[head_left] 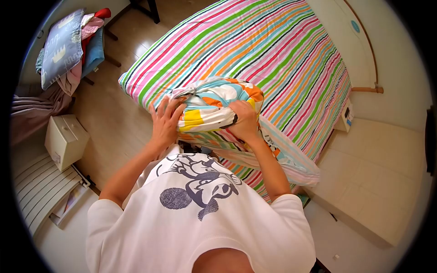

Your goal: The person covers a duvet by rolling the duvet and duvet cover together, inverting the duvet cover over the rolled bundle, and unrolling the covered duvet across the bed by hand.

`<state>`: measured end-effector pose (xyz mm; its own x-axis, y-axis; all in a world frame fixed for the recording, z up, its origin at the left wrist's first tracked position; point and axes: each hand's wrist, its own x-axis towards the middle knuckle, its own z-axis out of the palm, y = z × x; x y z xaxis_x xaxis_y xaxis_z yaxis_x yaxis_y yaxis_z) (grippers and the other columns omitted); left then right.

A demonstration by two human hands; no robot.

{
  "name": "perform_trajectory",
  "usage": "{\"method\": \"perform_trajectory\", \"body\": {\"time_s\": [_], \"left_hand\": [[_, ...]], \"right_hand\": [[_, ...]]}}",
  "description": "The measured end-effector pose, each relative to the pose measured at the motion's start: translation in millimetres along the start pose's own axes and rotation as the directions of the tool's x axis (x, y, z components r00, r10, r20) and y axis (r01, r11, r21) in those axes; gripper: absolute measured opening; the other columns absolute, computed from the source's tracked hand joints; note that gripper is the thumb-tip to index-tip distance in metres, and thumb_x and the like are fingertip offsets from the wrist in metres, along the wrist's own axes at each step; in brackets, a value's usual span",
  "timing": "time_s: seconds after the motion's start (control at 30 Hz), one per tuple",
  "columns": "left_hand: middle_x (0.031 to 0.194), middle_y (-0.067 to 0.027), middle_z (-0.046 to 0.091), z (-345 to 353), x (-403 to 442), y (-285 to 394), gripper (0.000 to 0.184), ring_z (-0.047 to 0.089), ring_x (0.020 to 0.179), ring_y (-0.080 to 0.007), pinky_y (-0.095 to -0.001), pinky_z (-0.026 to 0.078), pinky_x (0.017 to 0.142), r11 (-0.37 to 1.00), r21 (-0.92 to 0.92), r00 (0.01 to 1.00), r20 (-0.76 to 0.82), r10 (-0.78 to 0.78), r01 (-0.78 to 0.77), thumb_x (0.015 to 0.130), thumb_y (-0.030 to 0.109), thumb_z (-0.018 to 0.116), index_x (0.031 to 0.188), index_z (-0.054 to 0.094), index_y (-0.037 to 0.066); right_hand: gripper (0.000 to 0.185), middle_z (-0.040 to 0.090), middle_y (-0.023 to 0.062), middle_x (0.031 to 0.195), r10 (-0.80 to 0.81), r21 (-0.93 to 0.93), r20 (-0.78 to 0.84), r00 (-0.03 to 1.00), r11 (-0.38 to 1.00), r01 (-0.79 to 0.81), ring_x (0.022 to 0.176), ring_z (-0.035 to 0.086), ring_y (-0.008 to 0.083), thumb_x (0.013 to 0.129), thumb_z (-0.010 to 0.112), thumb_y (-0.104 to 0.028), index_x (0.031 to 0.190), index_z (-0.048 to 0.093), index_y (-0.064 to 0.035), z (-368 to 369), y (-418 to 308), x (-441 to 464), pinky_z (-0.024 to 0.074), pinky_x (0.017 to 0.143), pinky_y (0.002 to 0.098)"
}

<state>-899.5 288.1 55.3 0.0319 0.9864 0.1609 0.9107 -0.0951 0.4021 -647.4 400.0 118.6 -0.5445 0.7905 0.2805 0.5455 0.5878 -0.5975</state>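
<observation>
A bunched cloth bundle [207, 119], patterned in white, orange, yellow and light blue, lies at the near edge of the bed, in front of my body. My left hand [166, 122] rests on its left end with the fingers spread. At the right part of the bundle, my right hand [244, 119] has its fingers curled into the fabric. Under and behind the bundle stretches a bed [218, 50] covered by a striped sheet in pink, green, orange and blue. A pale striped cloth edge [296, 166] hangs out to the right of my right hand.
Wooden floor [107, 104] lies left of the bed. A white cabinet [67, 141] stands at the left, below a chair piled with a grey-blue pillow [63, 49] and clothes. A beige padded bench [368, 175] is at the right, near the curved headboard [339, 38].
</observation>
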Motion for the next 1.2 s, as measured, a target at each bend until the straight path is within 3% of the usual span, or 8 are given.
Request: {"method": "perform_trajectory", "body": {"time_s": [0.37,0.57,0.63,0.7,0.77,0.9,1.1,1.2], "left_hand": [[0.107,-0.0092,0.061,26,72,-94,0.031,0.059,0.104,-0.0309,-0.0522,0.043,0.098,0.972,0.092,0.976,-0.013,0.22,-0.217,0.082,0.009,0.065,0.112,0.063,0.017],[0.091,-0.0156,0.062,63,107,-87,0.026,0.063,0.084,-0.0335,-0.0429,0.051,0.071,0.979,-0.185,0.993,0.055,0.1,-0.089,0.084,0.008,0.059,0.108,0.067,0.012],[0.086,-0.0139,0.066,68,131,-71,0.02,0.066,0.081,-0.0295,-0.0378,0.051,0.07,0.912,-0.357,0.943,0.323,-0.083,0.203,0.089,0.015,0.058,0.103,0.069,0.006],[0.102,-0.0033,0.069,72,155,-59,0.038,0.064,0.079,-0.014,-0.031,0.053,0.078,0.334,-0.499,0.57,0.806,-0.16,0.799,0.096,0.034,0.06,0.12,0.063,0.005],[0.119,-0.0064,0.064,50,164,-38,0.047,0.063,0.101,-0.0158,-0.03,0.05,0.096,-0.077,-0.593,0.596,0.803,0.026,0.802,0.093,0.035,0.063,0.132,0.058,0.009],[0.145,-0.0134,0.045,7,152,1,0.067,0.047,0.133,-0.024,-0.0365,0.04,0.112,-0.001,-0.706,0.678,0.679,0.282,0.708,0.087,0.033,0.066,0.146,0.045,0.011],[0.143,-0.018,0.044,-11,97,6,0.085,0.049,0.13,-0.0231,-0.0363,0.046,0.107,0.145,-0.321,0.336,0.937,-0.094,0.936,0.081,0.019,0.076,0.151,0.03,0.004],[0.138,-0.0237,0.049,-3,68,-22,0.08,0.058,0.12,-0.0229,-0.0319,0.051,0.096,0.203,-0.436,0.456,0.888,-0.058,0.876,0.081,0.015,0.075,0.143,0.033,-0.011]], "right_hand": [[0.034,0.061,0.0109,0.081,0.006,0.042,0.036,0.999,0.999,-0.008,0.083,0.059,0.034,0.055,0.082,-0.006,0.083,0.062,-0.0058,-63,5,-23,0.0487,0.079,0.0408],[0.033,0.062,0.012,0.084,0.014,0.133,0.013,1.0,0.991,-0.016,0.086,0.06,0.0352,0.057,0.08,-0.005,0.084,0.061,-0.0051,-76,5,-48,0.0502,0.087,0.0422],[0.031,0.061,0.0113,0.083,0.013,0.177,-0.041,0.999,0.984,-0.006,0.084,0.059,0.0351,0.058,0.079,-0.004,0.083,0.061,-0.0051,-78,5,-51,0.0504,0.087,0.0432],[0.029,0.06,0.0108,0.081,0.014,0.144,-0.073,0.997,0.99,-0.004,0.083,0.059,0.0349,0.061,0.079,-0.004,0.082,0.061,-0.0053,-80,5,-56,0.0504,0.087,0.0441],[0.026,0.059,0.0104,0.08,0.013,0.116,-0.102,0.995,0.993,-0.001,0.082,0.059,0.0347,0.063,0.079,-0.004,0.082,0.061,-0.0055,-77,4,-58,0.0505,0.087,0.0446],[0.022,0.058,0.0101,0.078,0.002,0.089,-0.162,0.987,0.996,0.012,0.081,0.059,0.034,0.068,0.08,-0.006,0.08,0.061,-0.0063,-62,3,-64,0.0505,0.086,0.0448],[0.022,0.058,0.0093,0.078,-0.018,0.056,-0.182,0.983,0.998,0.028,0.078,0.057,0.0326,0.07,0.081,-0.008,0.077,0.06,-0.0064,-43,-4,-60,0.0504,0.082,0.0442],[0.022,0.057,0.009,0.077,-0.019,0.038,-0.185,0.982,0.999,0.026,0.077,0.056,0.032,0.07,0.081,-0.008,0.076,0.059,-0.0063,-38,-5,-58,0.0496,0.08,0.0434]]}}
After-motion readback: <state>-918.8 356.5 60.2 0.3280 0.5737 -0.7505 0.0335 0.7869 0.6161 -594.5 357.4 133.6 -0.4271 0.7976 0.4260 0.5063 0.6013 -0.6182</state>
